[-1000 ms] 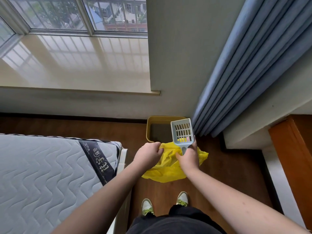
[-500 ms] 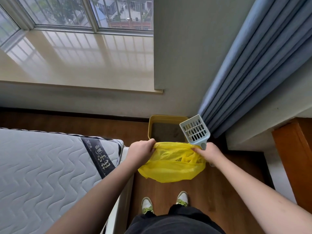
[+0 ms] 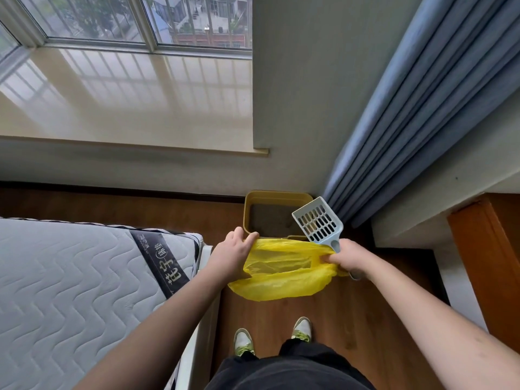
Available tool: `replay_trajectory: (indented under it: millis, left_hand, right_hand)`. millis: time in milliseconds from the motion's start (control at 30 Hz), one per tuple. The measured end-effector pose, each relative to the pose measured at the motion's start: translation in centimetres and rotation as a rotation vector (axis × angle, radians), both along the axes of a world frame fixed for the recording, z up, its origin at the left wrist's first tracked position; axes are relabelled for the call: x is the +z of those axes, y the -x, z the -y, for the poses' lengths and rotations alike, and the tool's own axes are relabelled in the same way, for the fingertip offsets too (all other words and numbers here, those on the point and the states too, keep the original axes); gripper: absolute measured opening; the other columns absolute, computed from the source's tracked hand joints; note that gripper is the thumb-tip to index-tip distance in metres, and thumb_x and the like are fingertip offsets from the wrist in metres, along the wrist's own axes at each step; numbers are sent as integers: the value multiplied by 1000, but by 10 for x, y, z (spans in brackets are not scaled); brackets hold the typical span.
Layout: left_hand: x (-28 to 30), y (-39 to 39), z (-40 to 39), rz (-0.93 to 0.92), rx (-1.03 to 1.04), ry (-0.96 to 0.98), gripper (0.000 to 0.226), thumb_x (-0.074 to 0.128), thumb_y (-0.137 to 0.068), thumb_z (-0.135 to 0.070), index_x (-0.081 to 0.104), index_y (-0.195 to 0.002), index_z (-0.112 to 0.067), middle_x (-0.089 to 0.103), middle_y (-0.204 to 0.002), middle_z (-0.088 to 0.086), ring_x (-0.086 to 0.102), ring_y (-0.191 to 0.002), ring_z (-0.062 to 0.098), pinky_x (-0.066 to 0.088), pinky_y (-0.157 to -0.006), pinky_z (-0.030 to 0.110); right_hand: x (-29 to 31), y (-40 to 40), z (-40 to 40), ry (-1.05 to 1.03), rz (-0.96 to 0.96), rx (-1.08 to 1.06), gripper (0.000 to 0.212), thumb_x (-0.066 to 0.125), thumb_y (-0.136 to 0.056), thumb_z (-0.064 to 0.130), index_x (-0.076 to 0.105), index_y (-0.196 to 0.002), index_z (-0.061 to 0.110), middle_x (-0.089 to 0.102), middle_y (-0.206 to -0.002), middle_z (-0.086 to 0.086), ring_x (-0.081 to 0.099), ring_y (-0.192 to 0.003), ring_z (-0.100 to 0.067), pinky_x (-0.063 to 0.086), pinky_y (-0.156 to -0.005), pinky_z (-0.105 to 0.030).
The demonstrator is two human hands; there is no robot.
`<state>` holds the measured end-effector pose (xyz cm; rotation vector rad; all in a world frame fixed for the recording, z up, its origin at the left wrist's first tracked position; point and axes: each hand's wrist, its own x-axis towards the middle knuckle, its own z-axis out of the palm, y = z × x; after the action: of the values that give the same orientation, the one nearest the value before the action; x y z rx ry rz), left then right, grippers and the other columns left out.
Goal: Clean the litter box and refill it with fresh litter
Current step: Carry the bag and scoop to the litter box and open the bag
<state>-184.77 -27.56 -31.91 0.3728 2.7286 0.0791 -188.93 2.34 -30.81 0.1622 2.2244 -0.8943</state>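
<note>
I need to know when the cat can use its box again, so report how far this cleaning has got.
Done: only preparation. Both hands hold a yellow bag stretched open, the left hand at one edge, the right hand at the other, also gripping the scoop. In hand: readying the bag in front of the litter box. Left: the box still holds dark litter, so scooping, emptying and refilling remain. No fresh litter is in view.

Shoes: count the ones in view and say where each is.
2. The left shoe and the right shoe stand side by side on the wooden floor, below the yellow bag; trouser legs partly cover both.
</note>
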Motion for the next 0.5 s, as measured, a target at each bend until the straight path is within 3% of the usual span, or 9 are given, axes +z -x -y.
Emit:
replay_trajectory:
  millis: [133,233,300,367,433,500]
  left_hand:
    - [0,-1,5,-45,-64,-11,118,83,-68,-43,5,-154,-28,33,-129,8,44,-112,23,53,-78,34]
    - [1,-3,14,-204,-235,-99,126,88,-60,-38,5,-155,-34,44,-120,10,55,-95,22,57,-57,32]
    - [3,-2,21,-256,-354,-135,113,90,-58,-35,25,-150,-38,49,-120,12,59,-91,22,55,-50,29]
    - [5,1,28,-234,-442,-126,82,85,-65,-35,43,-135,-41,46,-125,11,59,-96,23,55,-51,30]
    - [8,3,32,-192,-479,-81,56,79,-73,-41,53,-122,-38,43,-130,9,56,-106,25,55,-57,33]
    - [9,3,36,-157,-449,-18,54,73,-78,-50,56,-125,-32,39,-138,7,48,-116,24,55,-72,35]
  right_hand:
    - [12,-2,-2,156,-4,-145,12,60,-91,12,64,-99,20,68,-88,-1,61,-76,-13,48,-64,-25]
    - [10,-2,-3,150,-3,-234,11,58,-91,9,63,-95,18,66,-86,-5,57,-72,-15,46,-63,-28]
    - [8,-4,-4,130,34,-255,11,59,-91,12,64,-99,17,66,-85,-7,58,-74,-19,48,-70,-33]
    - [9,-7,-3,100,93,-263,13,59,-91,15,63,-103,16,63,-81,-8,54,-71,-19,46,-68,-32]
    - [7,-10,1,86,126,-253,17,64,-89,18,63,-106,17,66,-86,-11,55,-75,-22,47,-69,-35]
    - [8,-13,7,90,129,-226,23,69,-85,22,63,-107,18,68,-88,-9,58,-74,-21,49,-66,-33]
